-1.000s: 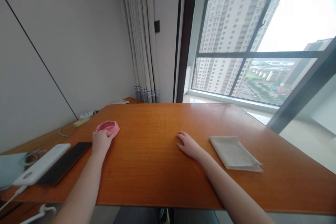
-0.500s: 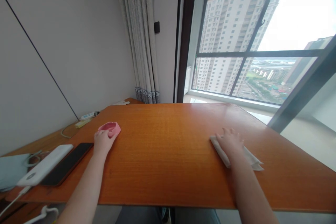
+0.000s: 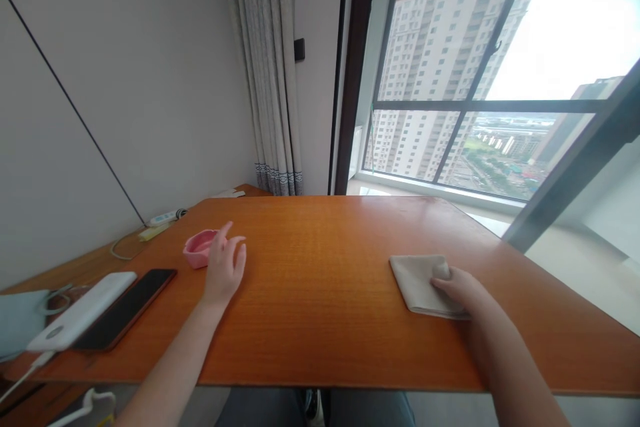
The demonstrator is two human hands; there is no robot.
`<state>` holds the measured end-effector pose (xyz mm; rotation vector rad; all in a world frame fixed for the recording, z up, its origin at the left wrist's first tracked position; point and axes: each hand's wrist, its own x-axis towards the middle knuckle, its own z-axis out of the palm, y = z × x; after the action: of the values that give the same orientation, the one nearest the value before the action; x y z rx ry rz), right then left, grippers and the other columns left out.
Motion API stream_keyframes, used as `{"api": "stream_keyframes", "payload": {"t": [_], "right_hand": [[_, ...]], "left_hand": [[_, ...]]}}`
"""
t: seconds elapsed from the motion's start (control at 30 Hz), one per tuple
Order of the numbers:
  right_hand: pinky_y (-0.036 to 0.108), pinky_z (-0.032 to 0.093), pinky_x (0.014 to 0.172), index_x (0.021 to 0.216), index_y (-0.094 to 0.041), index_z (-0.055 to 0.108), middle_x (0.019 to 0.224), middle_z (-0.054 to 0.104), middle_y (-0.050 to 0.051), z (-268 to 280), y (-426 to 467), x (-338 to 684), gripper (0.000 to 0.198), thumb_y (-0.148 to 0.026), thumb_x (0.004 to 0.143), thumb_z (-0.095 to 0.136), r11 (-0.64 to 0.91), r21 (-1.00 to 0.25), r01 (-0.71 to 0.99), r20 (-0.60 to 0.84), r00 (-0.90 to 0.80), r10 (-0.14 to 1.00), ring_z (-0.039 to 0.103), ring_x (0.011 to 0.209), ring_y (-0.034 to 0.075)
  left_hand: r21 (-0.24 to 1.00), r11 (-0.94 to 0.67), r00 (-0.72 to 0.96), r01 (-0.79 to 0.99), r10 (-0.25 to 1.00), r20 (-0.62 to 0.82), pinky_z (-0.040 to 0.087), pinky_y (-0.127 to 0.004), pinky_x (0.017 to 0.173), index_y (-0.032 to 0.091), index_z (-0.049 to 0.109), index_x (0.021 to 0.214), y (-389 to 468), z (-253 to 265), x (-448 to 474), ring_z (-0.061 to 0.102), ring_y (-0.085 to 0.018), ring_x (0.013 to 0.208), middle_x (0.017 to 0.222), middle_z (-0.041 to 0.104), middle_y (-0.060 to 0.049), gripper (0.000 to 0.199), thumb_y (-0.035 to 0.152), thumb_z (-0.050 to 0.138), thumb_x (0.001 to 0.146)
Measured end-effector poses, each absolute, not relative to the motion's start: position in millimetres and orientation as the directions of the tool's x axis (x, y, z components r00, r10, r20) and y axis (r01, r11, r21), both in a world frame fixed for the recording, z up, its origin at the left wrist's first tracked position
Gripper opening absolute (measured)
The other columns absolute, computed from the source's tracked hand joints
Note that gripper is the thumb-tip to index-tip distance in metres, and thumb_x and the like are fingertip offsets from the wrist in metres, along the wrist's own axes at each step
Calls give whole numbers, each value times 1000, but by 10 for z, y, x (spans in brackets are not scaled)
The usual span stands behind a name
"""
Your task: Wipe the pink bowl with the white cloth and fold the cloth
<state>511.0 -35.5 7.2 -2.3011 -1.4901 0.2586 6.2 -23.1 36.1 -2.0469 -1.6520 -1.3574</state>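
On the left of the table lies a small pink dish (image 3: 198, 251) with a raised, notched rim. My left hand (image 3: 225, 270) is just right of it, fingers spread and overlapping its right edge in view; it holds nothing. Over on the right, a folded beige cloth (image 3: 417, 283) rests flat on the wood. My right hand (image 3: 463, 288) is closed on the cloth's right part, where a bunched bit rises between thumb and fingers. Part of the right fingers is hidden by the hand itself.
A white power bank (image 3: 83, 310) with a cable and a black phone (image 3: 127, 310) lie side by side at the table's left edge. Behind them are a power strip (image 3: 165, 219) and a pale bag (image 3: 23, 320). The brown table (image 3: 310, 293) reaches toward the window (image 3: 470, 105).
My left hand has let go of the pink dish and moved right, opening. My right hand, flat on the cloth before, now grips it; the cloth has shifted slightly left and lies flatter.
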Motion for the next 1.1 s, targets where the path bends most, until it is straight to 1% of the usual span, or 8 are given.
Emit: {"api": "stream_keyframes", "payload": {"t": [0.13,0.27,0.37,0.47,0.63,0.8,0.93,1.1], "right_hand": [[29,42,66,84,-21,56,77,65,6,328,-478,4452,17,-33,77,47,-163,-563,811,161,301,940,61,74,23],[31,45,77,94,-22,54,91,66,6,515,-649,3596,23,-37,77,50,209,-816,539,275,44,961,60,87,24],[33,46,82,103,-19,54,100,66,6,523,-744,3065,30,-36,77,53,297,-911,285,274,-119,954,60,93,24],[29,46,75,99,-19,55,93,66,5,420,-775,2792,26,-39,83,49,295,-919,263,240,-222,945,61,86,20],[27,39,67,100,-20,52,75,65,3,176,-737,2819,24,-35,89,38,284,-633,721,207,-196,959,60,72,18],[25,38,67,104,-19,52,80,65,5,108,-735,2883,22,-26,88,39,273,-514,813,182,-208,961,60,76,18],[25,38,69,107,-17,51,87,65,7,123,-742,2868,25,-24,86,39,282,-506,815,180,-220,959,60,79,18],[25,39,73,106,-17,53,92,65,7,85,-737,2866,25,-21,85,40,320,-506,801,211,-245,946,60,83,18]], "left_hand": [[659,-457,47,597,840,540,32,-39,106,21,56,90,-424,203,535,45,-23,122,129,49,-9,28,41,37,89],[982,-188,39,28,982,187,39,-40,101,21,45,119,-601,-53,1054,49,-25,120,133,47,-15,55,55,55,76],[945,89,113,-314,992,-56,43,-40,97,20,37,130,-778,-101,1224,53,-27,117,131,51,-17,71,51,64,73],[867,267,165,-421,962,-216,49,-39,90,15,48,123,-940,-42,1091,60,-28,106,116,62,-17,59,41,66,74],[974,154,-273,-168,942,-197,53,-30,78,16,55,112,-953,38,240,65,-22,94,109,67,-10,47,32,70,70],[951,251,-438,182,886,-150,52,-33,83,16,55,113,-835,25,-796,64,-23,96,108,67,-10,45,39,60,74],[593,351,-488,724,869,81,45,-43,91,10,51,120,-789,-49,-1260,59,-32,104,110,63,-17,57,43,54,73],[150,438,-461,886,809,365,44,-52,82,11,51,122,-830,-60,-1216,54,-39,106,120,55,-22,53,41,40,80]]}}
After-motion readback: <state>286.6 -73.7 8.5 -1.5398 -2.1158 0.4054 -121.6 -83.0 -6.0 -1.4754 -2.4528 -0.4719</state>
